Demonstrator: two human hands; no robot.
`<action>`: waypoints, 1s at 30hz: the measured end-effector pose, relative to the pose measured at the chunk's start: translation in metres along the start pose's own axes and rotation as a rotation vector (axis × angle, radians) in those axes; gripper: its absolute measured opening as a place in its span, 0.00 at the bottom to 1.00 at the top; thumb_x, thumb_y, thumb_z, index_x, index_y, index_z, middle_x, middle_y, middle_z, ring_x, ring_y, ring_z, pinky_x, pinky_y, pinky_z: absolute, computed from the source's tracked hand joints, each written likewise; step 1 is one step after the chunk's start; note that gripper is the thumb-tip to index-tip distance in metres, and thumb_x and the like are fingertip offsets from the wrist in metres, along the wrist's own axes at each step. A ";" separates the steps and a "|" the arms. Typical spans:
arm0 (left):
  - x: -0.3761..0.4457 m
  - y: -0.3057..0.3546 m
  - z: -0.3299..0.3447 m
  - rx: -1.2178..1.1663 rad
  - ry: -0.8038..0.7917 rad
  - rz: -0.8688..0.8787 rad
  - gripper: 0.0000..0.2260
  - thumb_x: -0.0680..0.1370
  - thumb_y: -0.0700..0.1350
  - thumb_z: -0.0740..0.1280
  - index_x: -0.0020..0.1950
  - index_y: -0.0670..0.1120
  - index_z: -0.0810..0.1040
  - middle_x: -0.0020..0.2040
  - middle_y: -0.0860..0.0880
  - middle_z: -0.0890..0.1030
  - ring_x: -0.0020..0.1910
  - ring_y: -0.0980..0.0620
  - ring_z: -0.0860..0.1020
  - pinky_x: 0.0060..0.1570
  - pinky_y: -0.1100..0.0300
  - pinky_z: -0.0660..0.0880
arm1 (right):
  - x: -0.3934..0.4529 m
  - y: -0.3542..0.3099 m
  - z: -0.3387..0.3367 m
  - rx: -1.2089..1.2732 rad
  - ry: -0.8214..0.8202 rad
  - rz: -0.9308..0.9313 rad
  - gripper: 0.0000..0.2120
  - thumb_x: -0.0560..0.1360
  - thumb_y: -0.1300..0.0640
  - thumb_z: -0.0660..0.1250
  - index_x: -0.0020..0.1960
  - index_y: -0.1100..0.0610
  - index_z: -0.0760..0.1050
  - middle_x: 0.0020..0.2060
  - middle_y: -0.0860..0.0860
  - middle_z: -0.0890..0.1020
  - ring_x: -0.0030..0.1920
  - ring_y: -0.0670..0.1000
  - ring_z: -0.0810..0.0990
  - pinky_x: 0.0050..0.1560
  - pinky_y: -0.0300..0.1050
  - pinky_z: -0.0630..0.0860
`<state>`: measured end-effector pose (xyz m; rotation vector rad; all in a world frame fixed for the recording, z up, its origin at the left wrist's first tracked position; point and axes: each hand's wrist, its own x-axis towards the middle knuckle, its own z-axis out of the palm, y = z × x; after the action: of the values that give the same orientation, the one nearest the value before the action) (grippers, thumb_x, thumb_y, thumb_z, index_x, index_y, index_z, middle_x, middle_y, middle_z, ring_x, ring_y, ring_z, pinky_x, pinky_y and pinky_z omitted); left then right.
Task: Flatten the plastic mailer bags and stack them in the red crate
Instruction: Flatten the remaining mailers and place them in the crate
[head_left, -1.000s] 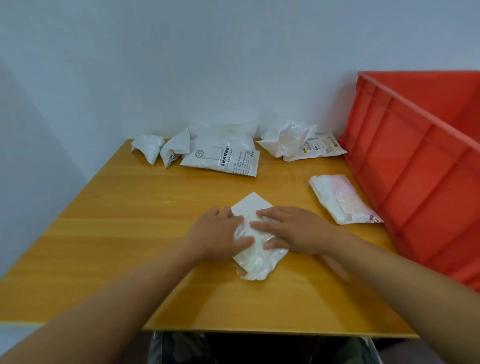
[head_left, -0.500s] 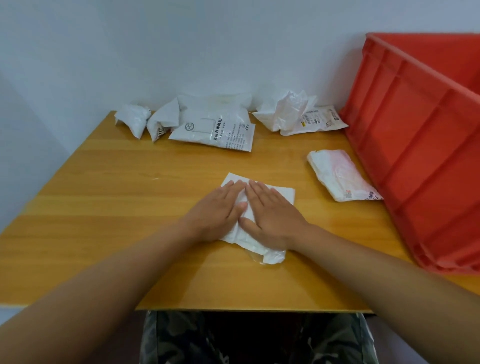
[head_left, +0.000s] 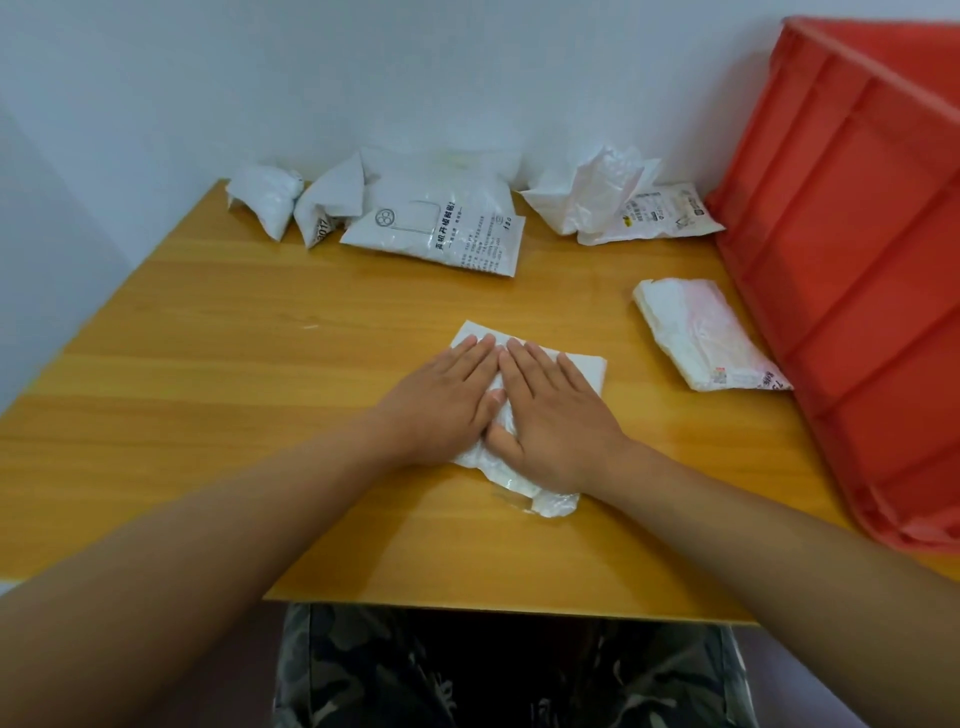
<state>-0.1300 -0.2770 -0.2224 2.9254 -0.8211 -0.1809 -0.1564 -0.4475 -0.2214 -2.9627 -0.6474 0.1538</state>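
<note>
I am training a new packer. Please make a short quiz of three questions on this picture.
1. True or false: both hands press flat on one bag.
2. Which side of the table is the crate on? A left, B right.
3. Where does the pink-tinted bag lie?

Key: 1 true, left hand and right hand have straight fingers. 2 B. 3 On the table beside the crate.

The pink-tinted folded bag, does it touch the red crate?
Cannot tell. In the head view the pink-tinted bag lies right beside the red crate; contact is not plain.
</note>
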 end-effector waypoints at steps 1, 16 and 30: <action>-0.001 0.000 0.000 -0.005 -0.010 -0.003 0.26 0.85 0.53 0.44 0.81 0.43 0.44 0.81 0.45 0.44 0.80 0.52 0.41 0.75 0.60 0.37 | 0.000 0.000 0.001 0.005 0.000 -0.002 0.46 0.69 0.34 0.31 0.81 0.57 0.39 0.81 0.52 0.42 0.79 0.49 0.37 0.79 0.52 0.37; -0.001 0.005 -0.004 -0.004 -0.043 -0.045 0.26 0.85 0.55 0.43 0.81 0.48 0.41 0.82 0.48 0.44 0.80 0.53 0.41 0.78 0.56 0.41 | -0.008 -0.005 -0.006 0.034 0.010 0.058 0.41 0.75 0.34 0.38 0.80 0.56 0.36 0.80 0.52 0.40 0.79 0.52 0.35 0.78 0.54 0.36; -0.012 0.011 -0.008 0.085 0.364 0.067 0.19 0.75 0.36 0.65 0.64 0.50 0.76 0.68 0.43 0.74 0.61 0.40 0.76 0.51 0.49 0.74 | -0.064 0.033 -0.033 0.117 0.000 -0.211 0.30 0.75 0.44 0.56 0.76 0.51 0.66 0.78 0.44 0.61 0.77 0.45 0.59 0.68 0.45 0.69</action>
<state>-0.1449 -0.2800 -0.2124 2.8686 -0.8802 0.3888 -0.1965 -0.5072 -0.1881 -2.7612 -0.9112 0.1676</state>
